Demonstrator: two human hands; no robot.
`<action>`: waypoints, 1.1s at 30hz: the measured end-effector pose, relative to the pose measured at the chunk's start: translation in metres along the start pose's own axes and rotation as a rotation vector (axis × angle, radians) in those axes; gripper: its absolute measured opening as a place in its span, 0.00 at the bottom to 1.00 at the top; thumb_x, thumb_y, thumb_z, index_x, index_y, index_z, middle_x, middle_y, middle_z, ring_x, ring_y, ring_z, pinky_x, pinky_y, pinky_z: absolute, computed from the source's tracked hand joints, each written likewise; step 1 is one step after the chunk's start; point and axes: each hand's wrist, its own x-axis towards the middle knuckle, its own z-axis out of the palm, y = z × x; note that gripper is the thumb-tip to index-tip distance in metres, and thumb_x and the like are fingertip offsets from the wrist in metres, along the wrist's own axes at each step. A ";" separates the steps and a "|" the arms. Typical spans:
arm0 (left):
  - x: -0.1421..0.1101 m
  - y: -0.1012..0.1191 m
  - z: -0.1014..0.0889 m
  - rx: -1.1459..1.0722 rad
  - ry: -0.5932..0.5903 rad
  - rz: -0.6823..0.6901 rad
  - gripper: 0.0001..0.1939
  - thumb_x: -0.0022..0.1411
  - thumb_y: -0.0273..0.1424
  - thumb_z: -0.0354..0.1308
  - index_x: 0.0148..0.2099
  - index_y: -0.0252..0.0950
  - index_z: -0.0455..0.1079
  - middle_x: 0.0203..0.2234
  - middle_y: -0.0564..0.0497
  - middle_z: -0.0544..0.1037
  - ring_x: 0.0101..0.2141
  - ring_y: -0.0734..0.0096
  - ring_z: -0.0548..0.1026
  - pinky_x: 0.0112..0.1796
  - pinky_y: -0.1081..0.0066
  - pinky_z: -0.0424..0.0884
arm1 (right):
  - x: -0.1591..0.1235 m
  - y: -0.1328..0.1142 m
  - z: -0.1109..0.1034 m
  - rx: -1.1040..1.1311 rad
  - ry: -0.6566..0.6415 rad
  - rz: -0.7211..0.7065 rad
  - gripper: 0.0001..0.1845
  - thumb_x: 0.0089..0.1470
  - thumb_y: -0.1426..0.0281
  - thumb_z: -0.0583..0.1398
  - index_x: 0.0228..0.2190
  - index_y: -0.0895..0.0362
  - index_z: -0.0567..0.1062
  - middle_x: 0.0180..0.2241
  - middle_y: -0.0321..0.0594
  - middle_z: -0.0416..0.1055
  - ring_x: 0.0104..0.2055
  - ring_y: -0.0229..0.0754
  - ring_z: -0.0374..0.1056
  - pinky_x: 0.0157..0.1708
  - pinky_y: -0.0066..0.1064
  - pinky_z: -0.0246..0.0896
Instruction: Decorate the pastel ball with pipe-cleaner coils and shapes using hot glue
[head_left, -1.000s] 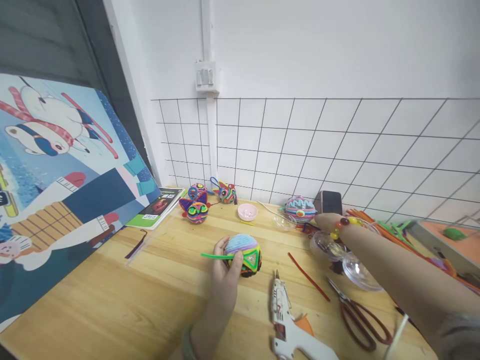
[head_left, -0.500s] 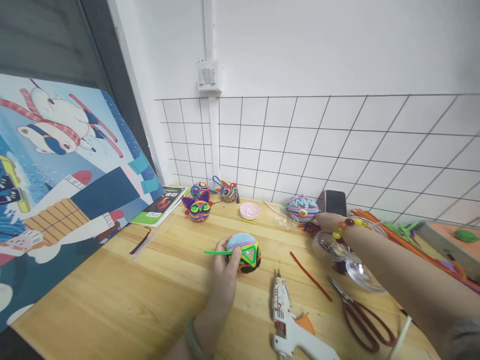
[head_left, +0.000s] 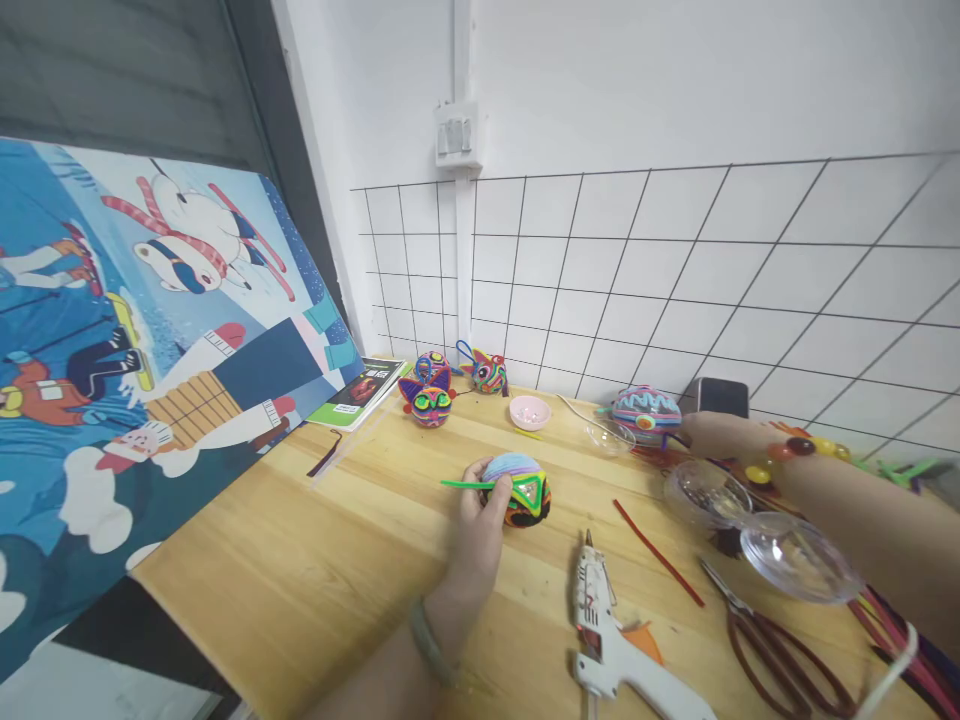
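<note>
My left hand [head_left: 484,520] is closed around a ball wrapped in coloured pipe cleaners [head_left: 529,492] that rests on the wooden table [head_left: 315,570]. Its thumb presses a green pipe cleaner [head_left: 459,485] against the ball, and the stem sticks out to the left. My right hand [head_left: 712,432], with a beaded bracelet [head_left: 787,455] on the wrist, reaches far back right. It lies beside a striped blue and pink ball [head_left: 645,412], in front of a dark phone [head_left: 721,397]. Its fingers are hidden from view.
A white glue gun [head_left: 607,630], a red pipe cleaner [head_left: 656,550], brown-handled scissors [head_left: 772,640] and clear plastic half-shells [head_left: 799,560] lie at the right front. A pink bowl [head_left: 529,411] and two pipe-cleaner figures [head_left: 427,395] stand near the wire grid. A painted board [head_left: 150,350] leans at the left.
The view has swung left, so everything sits further right in the picture. Both hands keep their places relative to the balls and the phone.
</note>
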 end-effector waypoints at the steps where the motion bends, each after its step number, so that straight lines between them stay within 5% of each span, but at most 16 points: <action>1: 0.000 0.000 0.000 -0.001 0.003 -0.002 0.19 0.56 0.40 0.59 0.47 0.35 0.66 0.42 0.44 0.76 0.42 0.63 0.75 0.43 0.67 0.70 | 0.000 0.001 -0.005 -0.016 -0.076 0.030 0.09 0.61 0.67 0.57 0.44 0.48 0.73 0.51 0.41 0.68 0.47 0.41 0.68 0.44 0.34 0.66; 4: 0.000 -0.001 0.001 -0.006 0.015 -0.004 0.19 0.56 0.39 0.59 0.47 0.35 0.66 0.42 0.44 0.76 0.42 0.63 0.75 0.43 0.67 0.70 | -0.003 -0.002 -0.024 -0.061 -0.238 0.143 0.10 0.63 0.66 0.54 0.44 0.51 0.73 0.50 0.43 0.68 0.46 0.41 0.68 0.44 0.35 0.66; 7: 0.000 -0.003 -0.001 -0.004 0.026 -0.016 0.19 0.55 0.39 0.60 0.47 0.36 0.67 0.42 0.44 0.76 0.42 0.63 0.75 0.42 0.66 0.71 | -0.007 -0.010 -0.051 -0.093 -0.230 0.253 0.11 0.62 0.66 0.55 0.45 0.54 0.72 0.49 0.42 0.69 0.45 0.42 0.69 0.43 0.38 0.67; 13: 0.008 -0.009 -0.006 -0.013 0.025 -0.032 0.21 0.51 0.41 0.62 0.46 0.38 0.67 0.39 0.48 0.77 0.39 0.66 0.76 0.40 0.67 0.71 | -0.027 -0.033 -0.117 -0.059 0.122 0.427 0.14 0.62 0.64 0.54 0.44 0.62 0.71 0.39 0.43 0.73 0.38 0.40 0.71 0.37 0.36 0.67; 16: 0.011 -0.011 -0.005 -0.030 0.015 -0.048 0.21 0.51 0.41 0.61 0.46 0.38 0.66 0.38 0.49 0.76 0.36 0.67 0.76 0.37 0.68 0.72 | -0.047 -0.052 -0.153 -0.016 0.300 0.430 0.24 0.64 0.62 0.47 0.43 0.71 0.70 0.34 0.53 0.75 0.39 0.40 0.71 0.34 0.29 0.60; 23: 0.009 -0.009 -0.003 -0.047 -0.003 -0.099 0.20 0.50 0.41 0.62 0.44 0.39 0.66 0.36 0.51 0.76 0.34 0.68 0.75 0.33 0.68 0.73 | -0.105 -0.091 -0.210 0.016 0.580 0.409 0.22 0.61 0.64 0.50 0.47 0.69 0.68 0.35 0.51 0.74 0.33 0.34 0.70 0.31 0.28 0.57; 25: 0.010 -0.010 -0.003 -0.052 0.003 -0.106 0.20 0.50 0.40 0.61 0.44 0.40 0.66 0.34 0.52 0.75 0.34 0.68 0.75 0.33 0.67 0.73 | -0.123 -0.094 -0.210 0.023 0.483 0.390 0.19 0.60 0.62 0.53 0.45 0.64 0.71 0.31 0.45 0.74 0.28 0.33 0.69 0.29 0.28 0.58; 28: 0.010 -0.010 -0.002 -0.059 0.021 -0.121 0.18 0.50 0.39 0.61 0.43 0.40 0.66 0.33 0.54 0.75 0.33 0.69 0.74 0.33 0.67 0.73 | -0.150 -0.095 -0.194 -0.032 0.081 0.264 0.17 0.60 0.62 0.52 0.43 0.58 0.73 0.25 0.40 0.73 0.23 0.35 0.66 0.24 0.28 0.57; 33: 0.008 -0.005 0.000 -0.105 0.023 -0.144 0.16 0.50 0.37 0.62 0.41 0.39 0.66 0.30 0.55 0.74 0.31 0.69 0.74 0.30 0.67 0.73 | -0.191 -0.091 -0.151 -0.018 -0.181 0.102 0.12 0.57 0.68 0.54 0.37 0.53 0.77 0.31 0.39 0.77 0.30 0.40 0.71 0.31 0.29 0.62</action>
